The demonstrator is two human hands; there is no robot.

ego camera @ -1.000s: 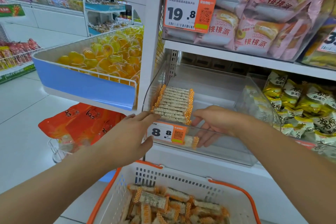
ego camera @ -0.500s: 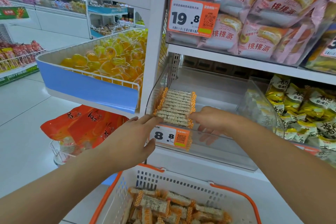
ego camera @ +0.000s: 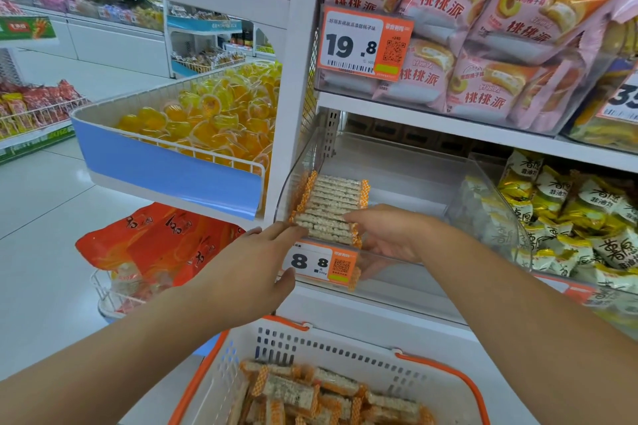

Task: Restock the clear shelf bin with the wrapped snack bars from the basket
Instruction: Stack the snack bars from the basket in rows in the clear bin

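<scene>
A neat row of wrapped snack bars (ego camera: pixel 329 209) stands at the left front of the clear shelf bin (ego camera: pixel 397 183), behind the orange price tag (ego camera: pixel 319 262); many more lie loose in the white basket (ego camera: pixel 345 352) with orange handles below. The left hand (ego camera: pixel 252 272) reaches to the row's near left end with straight fingers, its grip wide and holding nothing. The right hand (ego camera: pixel 386 235) is inside the bin, fingers bent against the row's right end, apparently squaring it up. The bars look light and crumbly, in slippery crinkled film, so they are likely best taken several together by their long sides, not by the crimped orange ends.
</scene>
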